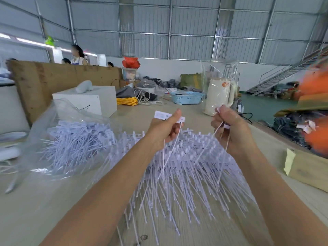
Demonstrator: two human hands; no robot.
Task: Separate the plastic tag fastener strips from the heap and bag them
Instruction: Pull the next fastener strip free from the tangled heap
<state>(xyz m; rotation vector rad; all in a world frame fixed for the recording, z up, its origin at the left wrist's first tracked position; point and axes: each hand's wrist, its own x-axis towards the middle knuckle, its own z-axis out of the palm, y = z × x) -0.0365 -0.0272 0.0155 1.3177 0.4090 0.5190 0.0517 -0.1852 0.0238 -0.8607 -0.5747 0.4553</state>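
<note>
A wide heap of white plastic tag fastener strips (186,167) lies fanned out on the table in front of me. My left hand (165,128) is raised above the heap and pinches the flat heads of a few strips, whose thin tails hang down. My right hand (230,126) is raised beside it, its fingers curled round a few more strips whose tails trail back into the heap. At the left lies an open clear plastic bag (58,125) with many separated strips inside.
A white box (88,100) stands behind the bag, with a cardboard wall (53,77) beyond. A bagged cream kettle (220,96), a blue basket (186,97) and yellow cable (126,101) sit farther back. A taped brown parcel (308,167) lies at the right edge.
</note>
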